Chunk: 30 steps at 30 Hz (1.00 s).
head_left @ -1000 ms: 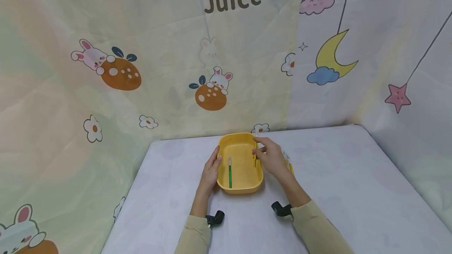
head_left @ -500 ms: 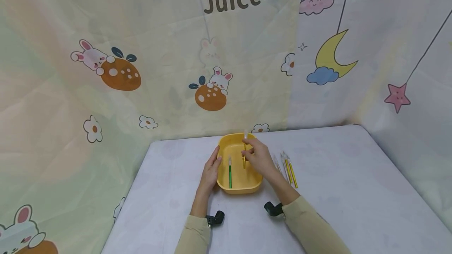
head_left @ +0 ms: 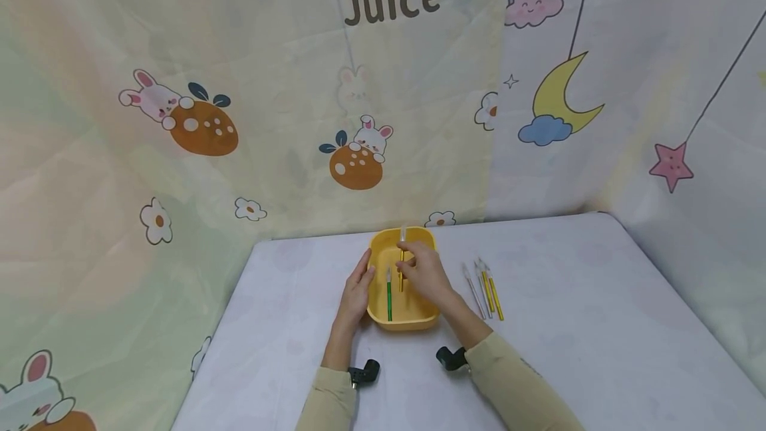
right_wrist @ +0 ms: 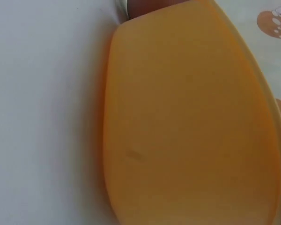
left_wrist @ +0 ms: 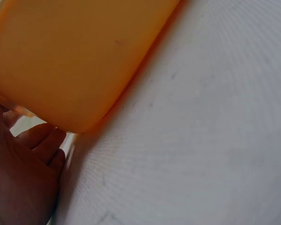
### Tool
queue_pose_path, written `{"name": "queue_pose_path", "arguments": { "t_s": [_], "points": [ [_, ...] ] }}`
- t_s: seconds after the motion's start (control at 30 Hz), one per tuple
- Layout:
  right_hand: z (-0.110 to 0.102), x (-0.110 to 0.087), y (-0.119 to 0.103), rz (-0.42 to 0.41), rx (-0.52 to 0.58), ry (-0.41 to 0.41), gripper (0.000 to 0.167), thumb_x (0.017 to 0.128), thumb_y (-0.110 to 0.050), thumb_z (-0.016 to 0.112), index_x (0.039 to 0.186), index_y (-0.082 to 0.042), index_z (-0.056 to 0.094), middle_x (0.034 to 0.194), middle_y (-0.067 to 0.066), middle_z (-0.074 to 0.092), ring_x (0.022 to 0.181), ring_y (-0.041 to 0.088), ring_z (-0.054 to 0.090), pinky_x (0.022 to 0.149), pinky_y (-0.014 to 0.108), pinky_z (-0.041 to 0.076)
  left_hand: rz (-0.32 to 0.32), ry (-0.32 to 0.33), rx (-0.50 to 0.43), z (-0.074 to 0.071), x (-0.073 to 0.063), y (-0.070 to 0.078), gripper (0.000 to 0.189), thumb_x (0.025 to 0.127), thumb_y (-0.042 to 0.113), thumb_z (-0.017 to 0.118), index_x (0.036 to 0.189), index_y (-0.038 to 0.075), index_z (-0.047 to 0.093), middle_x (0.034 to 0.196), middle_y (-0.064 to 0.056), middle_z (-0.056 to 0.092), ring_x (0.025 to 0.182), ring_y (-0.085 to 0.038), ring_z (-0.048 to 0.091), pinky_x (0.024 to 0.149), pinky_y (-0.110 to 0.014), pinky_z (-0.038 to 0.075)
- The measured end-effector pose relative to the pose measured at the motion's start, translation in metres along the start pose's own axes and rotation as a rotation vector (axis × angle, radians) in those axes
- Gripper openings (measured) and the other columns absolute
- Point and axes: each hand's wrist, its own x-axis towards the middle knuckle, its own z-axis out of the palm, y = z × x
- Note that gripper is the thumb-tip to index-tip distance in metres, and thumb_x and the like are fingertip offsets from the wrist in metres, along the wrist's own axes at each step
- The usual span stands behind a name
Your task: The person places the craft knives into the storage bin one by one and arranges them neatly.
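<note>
My right hand (head_left: 423, 271) pinches a thin yellow pen-like stick (head_left: 401, 279) with a pale upper end. It holds the stick nearly upright in the view, over the inside of a yellow plastic tray (head_left: 413, 324). A green pen-like stick (head_left: 389, 299) with a pale tip lies in the tray, just left of the yellow one. On the tray's left side my left hand (head_left: 354, 294) holds the rim and outer wall. In the left wrist view its fingers (left_wrist: 49, 143) curl against the wall. The right wrist view shows mostly the tray's outer wall (right_wrist: 187, 117), so the pinch is hidden there.
Right of the tray, several similar sticks, silver and yellow (head_left: 494, 294), lie side by side on the white table (head_left: 574, 324). A printed cloth backdrop (head_left: 287, 118) rises behind the table's far edge.
My right hand has moved left across the tray with the yellow stick, closer to the green one. The sticks on the table have come into full view. My left hand keeps its place.
</note>
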Motion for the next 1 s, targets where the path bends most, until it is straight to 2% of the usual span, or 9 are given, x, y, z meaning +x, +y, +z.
{"name": "queue_pose_path", "arguments": {
  "t_s": [0.3,0.47,0.53,0.77,1.0],
  "points": [
    [0.008,0.000,0.000,0.020,-0.010,-0.021,0.046,0.095,-0.002,0.073,0.139,0.000,0.062,0.130,0.020,0.063,0.069,0.009,0.067,0.055,0.019,0.056,0.006,-0.008,0.005,0.000,-0.001,0.000,0.051,0.112,0.038,0.044,0.162,0.034,0.037,0.170,0.010,0.030,0.161,-0.018,0.019,0.132,-0.048,0.016],
    [0.012,0.002,0.004,-0.003,-0.018,-0.021,0.044,0.095,-0.002,0.074,0.138,0.000,0.064,0.131,0.021,0.064,0.070,0.011,0.068,0.055,0.019,0.056,0.013,-0.008,0.008,-0.001,-0.002,0.001,0.050,0.112,0.036,0.044,0.162,0.033,0.037,0.170,0.010,0.030,0.161,-0.018,0.020,0.132,-0.048,0.016],
    [0.014,0.002,0.006,-0.002,-0.024,-0.026,0.045,0.094,-0.001,0.074,0.138,0.000,0.063,0.132,0.022,0.064,0.071,0.011,0.069,0.056,0.019,0.057,0.020,-0.009,0.010,-0.001,-0.001,0.001,0.051,0.112,0.036,0.044,0.162,0.032,0.037,0.170,0.009,0.030,0.161,-0.019,0.019,0.132,-0.048,0.016],
    [0.018,-0.001,0.008,0.092,-0.075,-0.073,0.049,0.095,-0.004,0.075,0.142,-0.006,0.062,0.136,0.013,0.063,0.076,0.008,0.067,0.064,0.019,0.060,0.016,-0.009,0.009,-0.001,0.001,-0.004,0.051,0.111,0.041,0.045,0.161,0.035,0.037,0.170,0.011,0.031,0.161,-0.017,0.020,0.132,-0.048,0.016],
    [0.019,0.000,0.011,0.075,-0.136,-0.123,0.054,0.093,-0.005,0.077,0.144,-0.005,0.061,0.138,0.013,0.063,0.079,0.010,0.064,0.067,0.020,0.058,0.024,-0.007,0.007,0.000,0.000,-0.004,0.051,0.111,0.039,0.045,0.162,0.034,0.037,0.170,0.010,0.031,0.161,-0.017,0.020,0.132,-0.047,0.016]
  ]
}}
